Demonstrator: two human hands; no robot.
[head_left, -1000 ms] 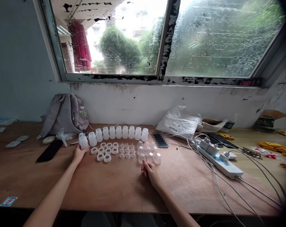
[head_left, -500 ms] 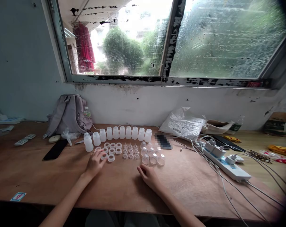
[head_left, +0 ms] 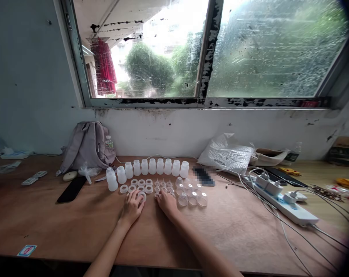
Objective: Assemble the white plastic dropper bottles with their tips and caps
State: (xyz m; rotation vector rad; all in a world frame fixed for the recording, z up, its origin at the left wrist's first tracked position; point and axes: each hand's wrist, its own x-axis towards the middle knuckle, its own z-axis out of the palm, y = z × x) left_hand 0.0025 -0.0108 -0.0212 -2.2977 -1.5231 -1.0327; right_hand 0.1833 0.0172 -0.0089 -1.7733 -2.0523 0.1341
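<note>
Several frosted baby bottles (head_left: 152, 167) stand in a curved row on the table, with one small bottle (head_left: 111, 180) at the left end. In front of them lie white screw rings (head_left: 148, 189), clear teats (head_left: 163, 184) and domed clear caps (head_left: 192, 198) in groups. My left hand (head_left: 131, 209) rests at the front of the ring group, thumb and fingers closed round a ring (head_left: 142, 196). My right hand (head_left: 166, 204) is over the front of the teat group, fingertips pinched at the front left teat (head_left: 156, 195), which is partly hidden.
A black phone (head_left: 71, 189) and a grey backpack (head_left: 88, 148) are at the left. To the right lie a silver plastic mailer (head_left: 225, 154), a white power strip (head_left: 287, 207) and loose cables. A window (head_left: 145, 61) is above the table.
My left hand has moved right, from the left side of the rings to the front ring. My right hand has moved left from near the caps to the teats.
</note>
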